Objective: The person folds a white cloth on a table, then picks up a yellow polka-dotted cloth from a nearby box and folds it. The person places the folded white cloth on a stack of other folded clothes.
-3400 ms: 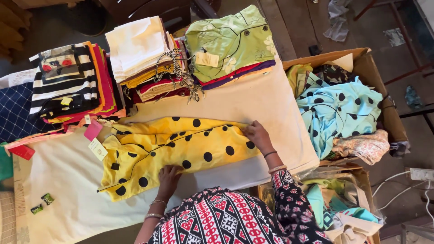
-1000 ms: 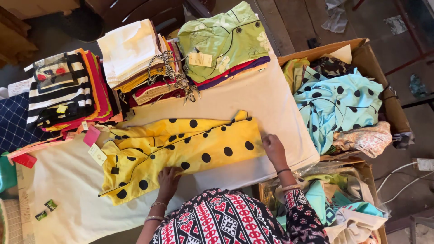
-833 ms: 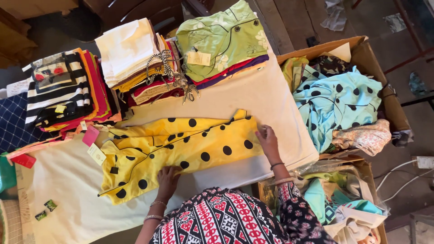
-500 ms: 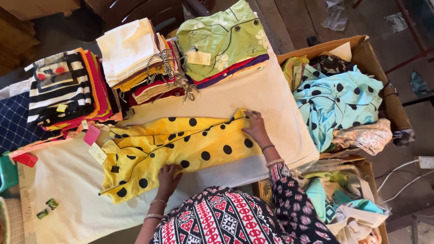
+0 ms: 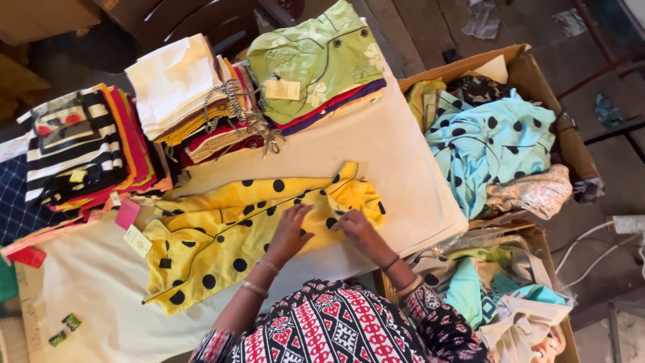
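My left hand (image 5: 290, 232) lies flat, fingers spread, on the yellow polka-dot garment (image 5: 248, 232) laid across the cloth-covered table (image 5: 396, 161). My right hand (image 5: 355, 228) seems to pinch a fold near its right end, though I can't see the fingertips clearly. Folded clothes stacks (image 5: 201, 101) sit beyond.

Single head-worn view, steeply downward, close above the cloth-covered table (image 5: 403, 154).

A cloth-covered bench (image 5: 403, 161) carries a yellow black-dotted garment (image 5: 222, 228) under the fingers (image 5: 304, 214), with folded fabric stacks (image 5: 201, 101) beyond them and small tags (image 5: 64, 329) far left.
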